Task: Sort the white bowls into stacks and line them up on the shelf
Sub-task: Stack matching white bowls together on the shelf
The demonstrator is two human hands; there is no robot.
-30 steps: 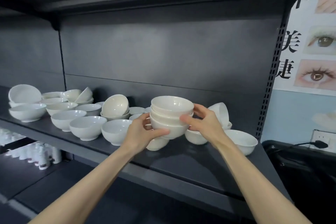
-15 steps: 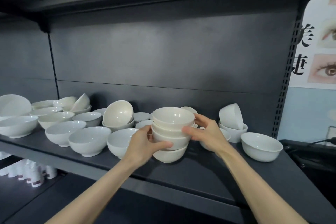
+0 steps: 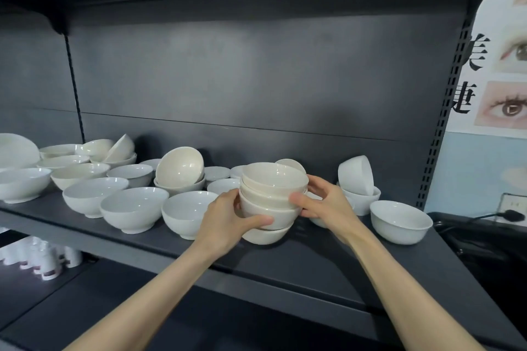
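A stack of cream-white bowls (image 3: pixel 272 194) sits near the middle of the dark shelf (image 3: pixel 328 259), its bottom bowl (image 3: pixel 265 235) resting on the shelf board. My left hand (image 3: pixel 228 219) grips the stack's left side, thumb across the front. From the right, my right hand (image 3: pixel 325 202) holds the same stack with its thumb on the front and fingers behind. Several loose white bowls (image 3: pixel 134 208) spread over the shelf to the left.
A single white bowl (image 3: pixel 400 221) stands at the right, near a tipped bowl (image 3: pixel 356 175) lying in another. A tilted cream bowl (image 3: pixel 179 167) leans in a bowl behind. The shelf upright (image 3: pixel 439 122) bounds the right end. White bottles (image 3: pixel 45 262) stand below.
Both hands have lowered the held bowls onto the bowl on the shelf, forming one stack. The camera has shifted slightly closer and left.
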